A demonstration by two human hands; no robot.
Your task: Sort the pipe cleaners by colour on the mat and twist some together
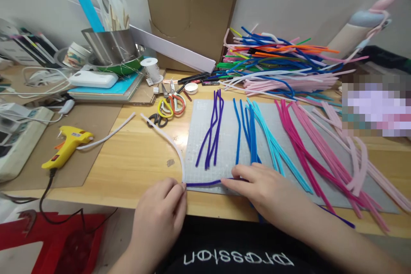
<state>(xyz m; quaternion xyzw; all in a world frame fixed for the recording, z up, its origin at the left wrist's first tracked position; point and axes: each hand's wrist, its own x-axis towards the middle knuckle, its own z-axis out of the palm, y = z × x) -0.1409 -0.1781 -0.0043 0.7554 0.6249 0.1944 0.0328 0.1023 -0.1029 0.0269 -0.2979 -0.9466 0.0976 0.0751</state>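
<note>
My left hand [163,205] is closed at the table's front edge. Its fingertips pinch the left end of a purple pipe cleaner [204,184] against the lower end of a curved white pipe cleaner [171,142]. Further right, my right hand [257,184] has thumb and finger closed on that purple stem above the grey cutting mat [221,137]. A purple end shows beyond my right forearm. On the mat lie several loose purple pipe cleaners [212,130], plus blue [252,137], light-blue [268,137], magenta [298,150] and pink [324,150] groups.
A yellow glue gun [69,145] lies left on cardboard, its cord hanging off the edge. Scissors [173,102] and a wire spool [151,70] sit mid-table. Behind are a metal cup [107,47] of sticks, a large pipe cleaner pile [279,64] and a bottle [356,32].
</note>
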